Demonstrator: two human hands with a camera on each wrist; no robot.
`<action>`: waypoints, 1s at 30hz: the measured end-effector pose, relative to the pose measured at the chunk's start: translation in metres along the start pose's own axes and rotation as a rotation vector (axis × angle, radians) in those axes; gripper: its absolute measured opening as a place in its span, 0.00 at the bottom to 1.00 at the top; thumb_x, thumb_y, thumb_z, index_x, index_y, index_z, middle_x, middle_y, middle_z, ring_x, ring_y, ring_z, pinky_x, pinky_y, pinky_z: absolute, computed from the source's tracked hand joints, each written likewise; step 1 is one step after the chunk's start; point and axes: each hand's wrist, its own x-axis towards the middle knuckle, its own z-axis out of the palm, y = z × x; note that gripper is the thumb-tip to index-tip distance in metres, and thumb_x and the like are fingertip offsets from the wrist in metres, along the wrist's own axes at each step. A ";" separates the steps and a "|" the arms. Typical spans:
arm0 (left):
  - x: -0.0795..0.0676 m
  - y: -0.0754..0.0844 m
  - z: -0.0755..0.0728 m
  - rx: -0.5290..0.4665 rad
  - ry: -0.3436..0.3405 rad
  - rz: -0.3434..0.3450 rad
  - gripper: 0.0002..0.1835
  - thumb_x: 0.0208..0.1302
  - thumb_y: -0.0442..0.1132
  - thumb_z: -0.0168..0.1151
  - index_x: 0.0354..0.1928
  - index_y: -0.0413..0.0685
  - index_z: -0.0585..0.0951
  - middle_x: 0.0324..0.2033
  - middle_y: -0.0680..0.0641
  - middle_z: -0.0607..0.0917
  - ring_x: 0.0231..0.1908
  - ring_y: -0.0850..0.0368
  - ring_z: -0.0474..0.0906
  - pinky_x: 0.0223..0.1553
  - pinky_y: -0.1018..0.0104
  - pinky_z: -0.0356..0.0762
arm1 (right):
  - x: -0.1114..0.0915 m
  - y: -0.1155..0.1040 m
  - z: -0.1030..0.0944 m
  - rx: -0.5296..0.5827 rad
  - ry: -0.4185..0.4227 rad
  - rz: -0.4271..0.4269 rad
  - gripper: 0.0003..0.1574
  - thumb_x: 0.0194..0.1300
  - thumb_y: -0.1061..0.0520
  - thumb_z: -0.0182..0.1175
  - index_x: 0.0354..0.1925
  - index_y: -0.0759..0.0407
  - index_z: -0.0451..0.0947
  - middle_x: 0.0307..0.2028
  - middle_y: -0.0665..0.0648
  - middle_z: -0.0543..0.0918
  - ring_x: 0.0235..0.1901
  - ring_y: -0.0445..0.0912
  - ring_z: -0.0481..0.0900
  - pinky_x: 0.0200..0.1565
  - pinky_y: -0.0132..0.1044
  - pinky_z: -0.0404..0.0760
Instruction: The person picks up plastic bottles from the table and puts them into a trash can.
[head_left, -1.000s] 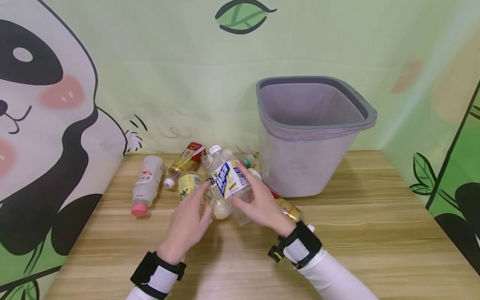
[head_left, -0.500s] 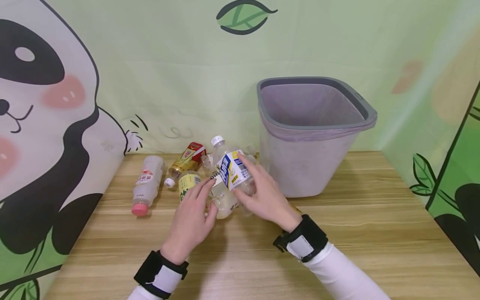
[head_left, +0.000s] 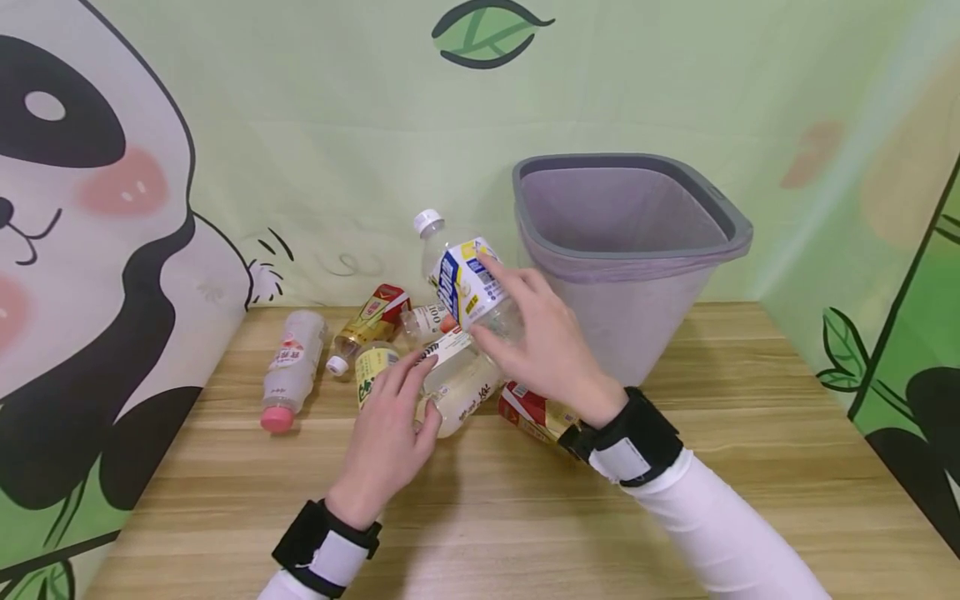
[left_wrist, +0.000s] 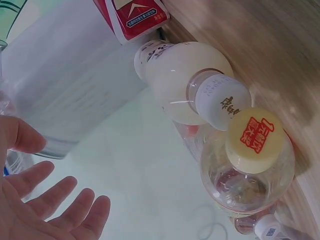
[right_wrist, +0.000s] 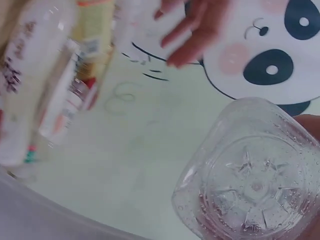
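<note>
My right hand (head_left: 551,346) grips a clear plastic bottle (head_left: 471,287) with a white cap and a blue, white and yellow label. The bottle is tilted, cap up and to the left, above the pile and left of the bin. Its ribbed base (right_wrist: 255,185) fills the lower right of the right wrist view. My left hand (head_left: 384,437) holds nothing, its fingers spread and slightly bent in the left wrist view. It hovers beside a milky bottle (head_left: 465,398) and a yellow-labelled bottle (head_left: 375,367). Whether a fingertip touches either cannot be told.
A grey-rimmed waste bin (head_left: 633,250) with a purple liner stands at the back right. Around the pile lie a pink-capped bottle (head_left: 294,367), a red-and-gold bottle (head_left: 371,325) and a red-and-gold pack (head_left: 532,410). A panda-printed cloth (head_left: 345,167) hangs behind the table.
My right hand has lifted the clear bottle up off the pile. The milky bottle and red-and-gold pack beneath are more exposed. My left hand has shifted slightly right.
</note>
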 end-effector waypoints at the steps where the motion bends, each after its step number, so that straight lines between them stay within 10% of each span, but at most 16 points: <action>1: 0.000 0.000 0.000 -0.001 0.001 0.001 0.28 0.56 0.34 0.55 0.62 0.41 0.70 0.61 0.39 0.70 0.58 0.42 0.67 0.57 0.46 0.69 | 0.003 -0.002 -0.004 0.004 0.009 -0.004 0.46 0.58 0.46 0.64 0.71 0.45 0.57 0.54 0.60 0.72 0.44 0.48 0.74 0.37 0.43 0.78; 15: 0.000 0.000 0.001 -0.005 0.000 -0.005 0.27 0.56 0.33 0.56 0.61 0.40 0.71 0.61 0.39 0.71 0.58 0.42 0.67 0.55 0.46 0.70 | 0.045 -0.007 -0.059 0.165 0.207 0.012 0.43 0.59 0.49 0.63 0.70 0.48 0.60 0.56 0.57 0.72 0.47 0.46 0.72 0.41 0.42 0.78; 30: -0.001 -0.001 0.003 0.014 -0.023 -0.022 0.27 0.56 0.34 0.56 0.61 0.41 0.71 0.62 0.39 0.70 0.58 0.42 0.68 0.54 0.46 0.71 | 0.075 0.030 -0.084 0.667 0.346 0.330 0.42 0.67 0.52 0.55 0.72 0.42 0.47 0.52 0.56 0.63 0.49 0.49 0.73 0.46 0.41 0.77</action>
